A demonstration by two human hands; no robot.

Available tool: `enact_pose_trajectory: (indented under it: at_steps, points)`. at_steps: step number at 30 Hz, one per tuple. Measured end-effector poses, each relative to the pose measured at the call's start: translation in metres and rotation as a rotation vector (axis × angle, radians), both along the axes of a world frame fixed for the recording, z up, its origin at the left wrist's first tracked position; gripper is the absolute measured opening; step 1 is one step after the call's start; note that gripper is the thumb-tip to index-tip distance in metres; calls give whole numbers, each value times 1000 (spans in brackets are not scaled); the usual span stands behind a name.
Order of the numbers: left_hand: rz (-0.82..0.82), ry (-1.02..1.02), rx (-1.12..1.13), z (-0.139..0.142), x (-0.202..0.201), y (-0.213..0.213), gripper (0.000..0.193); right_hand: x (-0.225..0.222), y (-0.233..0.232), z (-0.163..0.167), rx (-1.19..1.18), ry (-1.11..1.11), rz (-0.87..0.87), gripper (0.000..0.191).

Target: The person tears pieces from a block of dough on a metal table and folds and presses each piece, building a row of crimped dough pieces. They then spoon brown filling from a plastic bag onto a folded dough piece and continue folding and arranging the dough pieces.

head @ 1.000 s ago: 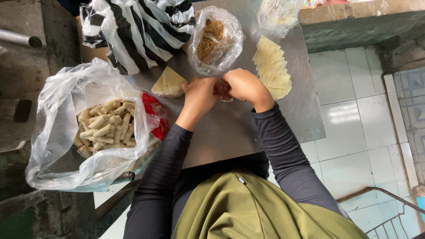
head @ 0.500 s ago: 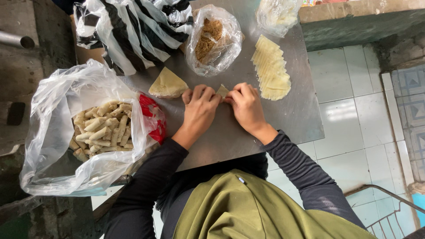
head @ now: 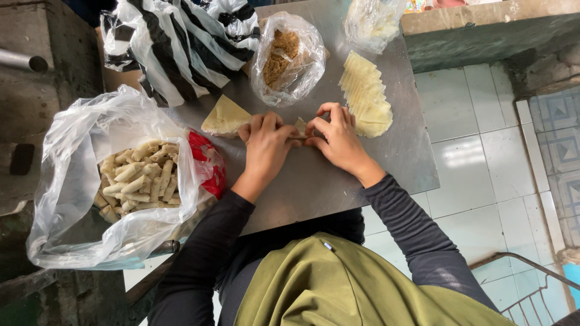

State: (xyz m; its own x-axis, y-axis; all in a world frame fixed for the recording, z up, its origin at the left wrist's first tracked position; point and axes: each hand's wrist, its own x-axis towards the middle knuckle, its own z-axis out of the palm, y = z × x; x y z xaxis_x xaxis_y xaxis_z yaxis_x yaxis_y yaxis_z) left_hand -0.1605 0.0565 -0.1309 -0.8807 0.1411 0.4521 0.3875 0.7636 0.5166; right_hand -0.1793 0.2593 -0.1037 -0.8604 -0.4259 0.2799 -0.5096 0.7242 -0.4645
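My left hand (head: 264, 147) and my right hand (head: 337, 140) press together on a small pale wrapper (head: 300, 127) lying on the metal table (head: 320, 187), fingers curled over it. Most of the wrapper is hidden under my fingers. Just left of my left hand lies a folded triangular wrapper (head: 225, 116). Right of my right hand sits a fanned stack of pale wrappers (head: 365, 95). A clear bag of brown shredded filling (head: 284, 54) stands just beyond my hands.
A large clear bag of several finished rolls (head: 138, 179) sits at the left with a red packet (head: 206, 164) beside it. A black-and-white striped bag (head: 175, 36) and another clear bag (head: 371, 21) lie at the far edge. Tiled floor (head: 483, 163) lies to the right.
My hands have dropped from a raised, clasped position down onto the table and spread flat over the wrapper. The view has shifted slightly.
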Motion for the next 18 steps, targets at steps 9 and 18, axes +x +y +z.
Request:
enact_pose_trajectory:
  at_steps: [9, 18]
  points:
    - [214, -76, 67, 7, -2, 17, 10, -2, -21, -13, -79, -40, -324, 12]
    - [58, 50, -18, -1, -4, 8, 5, -9, -4, -2, -10, 41, -77, 12]
